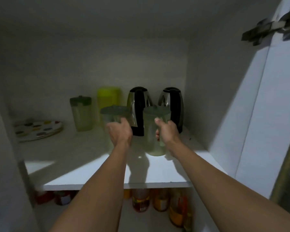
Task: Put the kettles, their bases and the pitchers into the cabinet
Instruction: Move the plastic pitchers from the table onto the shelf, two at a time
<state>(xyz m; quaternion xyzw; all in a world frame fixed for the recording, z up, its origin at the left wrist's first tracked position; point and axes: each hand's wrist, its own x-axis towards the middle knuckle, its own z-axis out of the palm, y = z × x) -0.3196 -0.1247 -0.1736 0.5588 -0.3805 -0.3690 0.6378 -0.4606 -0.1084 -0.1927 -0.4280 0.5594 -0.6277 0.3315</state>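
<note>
1. The cabinet (208,81) stands open, and both bare arms reach in over its white shelf (174,169).
2. The left hand (120,131) grips the left pitcher (115,113), a clear one with a green lid. The thumb lies on its side towards 1 o'clock. The other fingers are hidden behind the hand, so I cannot tell how far they wrap.
3. The right hand (167,131) grips the right pitcher (155,146), also clear with a green lid. The thumb presses high on it, and curled fingertips show round its 9 o'clock side.
4. The two held pitchers are upright and side by side, near the middle of the shelf. Blur hides whether their bottoms touch it.
5. The left kettle (139,101) stands just behind, at 12 o'clock of the gap between the hands. The right kettle (172,101) is beside it at 3 o'clock. Both are steel with black handles facing the camera.
6. A yellow-green pitcher (108,97) stands at 9 o'clock of the left kettle, at the back.
7. A green-lidded pitcher (81,114) stands at 9 o'clock of that one.
8. Spotted plates (38,129) lie stacked at the shelf's far 9 o'clock end.
9. Bottles (141,200) stand on the level below, at 6 o'clock.
10. A metal hinge (266,30) sits at 2 o'clock on the cabinet's side.
</note>
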